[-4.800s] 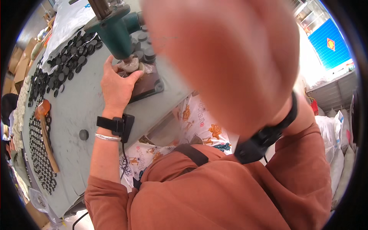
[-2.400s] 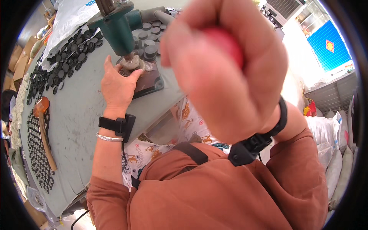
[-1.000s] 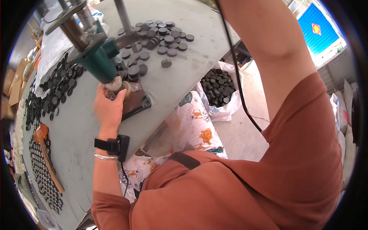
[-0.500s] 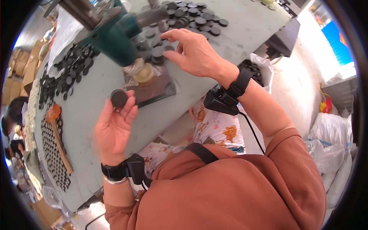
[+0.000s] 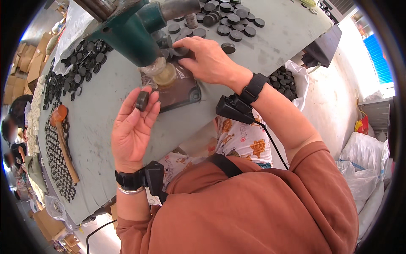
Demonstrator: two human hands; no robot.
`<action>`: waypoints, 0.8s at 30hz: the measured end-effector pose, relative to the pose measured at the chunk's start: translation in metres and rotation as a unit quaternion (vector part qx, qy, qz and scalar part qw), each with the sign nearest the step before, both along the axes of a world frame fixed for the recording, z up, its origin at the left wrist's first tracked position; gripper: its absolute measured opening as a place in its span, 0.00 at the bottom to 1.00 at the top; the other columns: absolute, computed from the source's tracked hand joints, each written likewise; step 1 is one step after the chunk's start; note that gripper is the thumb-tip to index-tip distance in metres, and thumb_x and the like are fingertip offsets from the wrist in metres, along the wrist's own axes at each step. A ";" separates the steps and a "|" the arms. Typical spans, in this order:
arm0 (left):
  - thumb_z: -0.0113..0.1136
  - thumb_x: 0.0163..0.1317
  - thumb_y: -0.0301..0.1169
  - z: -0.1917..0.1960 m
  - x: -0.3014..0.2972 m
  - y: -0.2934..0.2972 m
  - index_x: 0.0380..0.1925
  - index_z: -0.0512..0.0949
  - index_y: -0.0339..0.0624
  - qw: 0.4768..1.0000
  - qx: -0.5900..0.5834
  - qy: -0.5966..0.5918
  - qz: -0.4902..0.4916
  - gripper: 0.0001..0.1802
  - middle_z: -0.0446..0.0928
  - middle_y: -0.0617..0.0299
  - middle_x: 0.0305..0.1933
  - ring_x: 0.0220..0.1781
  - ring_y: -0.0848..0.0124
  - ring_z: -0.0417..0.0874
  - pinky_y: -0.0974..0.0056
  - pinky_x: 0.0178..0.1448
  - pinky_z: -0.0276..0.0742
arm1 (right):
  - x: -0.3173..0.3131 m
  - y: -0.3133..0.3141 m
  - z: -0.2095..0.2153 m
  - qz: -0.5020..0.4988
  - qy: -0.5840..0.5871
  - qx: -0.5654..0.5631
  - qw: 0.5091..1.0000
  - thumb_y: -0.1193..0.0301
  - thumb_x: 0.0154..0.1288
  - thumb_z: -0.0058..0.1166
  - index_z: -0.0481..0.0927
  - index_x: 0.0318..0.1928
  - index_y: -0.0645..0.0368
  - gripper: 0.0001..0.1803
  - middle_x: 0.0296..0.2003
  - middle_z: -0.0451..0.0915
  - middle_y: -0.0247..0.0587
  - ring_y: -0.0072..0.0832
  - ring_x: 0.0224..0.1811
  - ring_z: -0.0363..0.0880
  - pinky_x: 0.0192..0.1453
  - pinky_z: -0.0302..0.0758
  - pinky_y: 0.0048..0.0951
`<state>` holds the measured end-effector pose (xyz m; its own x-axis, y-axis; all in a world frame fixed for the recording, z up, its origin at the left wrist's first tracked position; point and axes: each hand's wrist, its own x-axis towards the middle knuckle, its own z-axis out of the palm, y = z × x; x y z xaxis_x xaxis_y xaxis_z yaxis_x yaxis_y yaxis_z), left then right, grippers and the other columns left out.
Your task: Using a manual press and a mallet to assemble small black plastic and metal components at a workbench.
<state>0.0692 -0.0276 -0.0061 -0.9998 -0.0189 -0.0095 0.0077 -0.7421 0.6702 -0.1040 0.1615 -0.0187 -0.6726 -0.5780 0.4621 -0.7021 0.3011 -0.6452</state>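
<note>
Mallet (image 5: 65,148) on table (image 5: 97,135). Left hand (image 5: 133,131): thumb and fingertips pinching black disc (image 5: 142,101), tilted, near green press (image 5: 134,36). Right hand (image 5: 213,64): partly open, thumb and forefinger about dark disc (image 5: 181,51); cannot tell whether gripped.

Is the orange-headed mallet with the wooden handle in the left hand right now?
No, the left hand holds a round black disc, while the mallet lies to the left on the gray table.

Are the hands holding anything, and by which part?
The left hand holds a dark disc between thumb and fingers, apparently by its rim. The right hand is at another disc; its grip is unclear.
</note>
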 end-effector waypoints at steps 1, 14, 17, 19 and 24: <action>0.40 0.71 0.24 0.000 0.000 0.001 0.67 0.52 0.30 1.000 0.006 -0.002 0.000 0.26 0.58 0.39 0.68 0.70 0.52 0.62 0.52 0.74 0.61 | -0.002 0.001 -0.001 0.002 0.000 0.000 1.000 0.72 0.56 0.56 0.77 0.49 0.62 0.19 0.42 0.78 0.54 0.49 0.45 0.77 0.52 0.74 0.41; 0.29 0.75 0.36 -0.008 0.001 -0.003 0.68 0.53 0.33 0.942 0.310 -0.052 -0.115 0.26 0.71 0.48 0.62 0.63 0.60 0.74 0.54 0.66 0.70 | -0.038 0.009 -0.013 -0.148 0.151 0.118 0.970 0.69 0.60 0.55 0.74 0.49 0.60 0.17 0.41 0.77 0.51 0.45 0.46 0.78 0.48 0.77 0.39; 0.29 0.75 0.35 -0.009 0.000 -0.005 0.68 0.53 0.33 0.937 0.323 -0.056 -0.120 0.26 0.71 0.48 0.63 0.63 0.61 0.74 0.53 0.67 0.70 | -0.047 0.010 -0.014 -0.174 0.152 0.148 0.962 0.68 0.61 0.56 0.74 0.46 0.61 0.15 0.40 0.77 0.49 0.46 0.45 0.77 0.47 0.76 0.41; 0.30 0.75 0.36 -0.010 0.000 -0.006 0.68 0.55 0.33 0.926 0.347 -0.071 -0.128 0.26 0.71 0.49 0.63 0.64 0.63 0.73 0.52 0.67 0.69 | -0.049 0.011 -0.013 -0.188 0.153 0.149 0.959 0.68 0.61 0.56 0.74 0.43 0.62 0.13 0.39 0.76 0.48 0.47 0.43 0.77 0.46 0.75 0.42; 0.31 0.74 0.37 -0.016 0.000 -0.008 0.66 0.59 0.33 0.935 0.324 -0.060 -0.133 0.26 0.71 0.48 0.63 0.64 0.63 0.74 0.51 0.66 0.69 | -0.052 0.018 -0.015 -0.201 0.187 0.102 0.956 0.67 0.60 0.57 0.75 0.48 0.59 0.16 0.40 0.78 0.46 0.42 0.44 0.78 0.47 0.76 0.39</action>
<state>0.0692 -0.0352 -0.0224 -0.9593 0.2786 -0.0456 -0.2811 -0.9575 0.0642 -0.1560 0.1795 -0.0338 -0.6698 -0.4108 0.6185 -0.6728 0.6882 -0.2715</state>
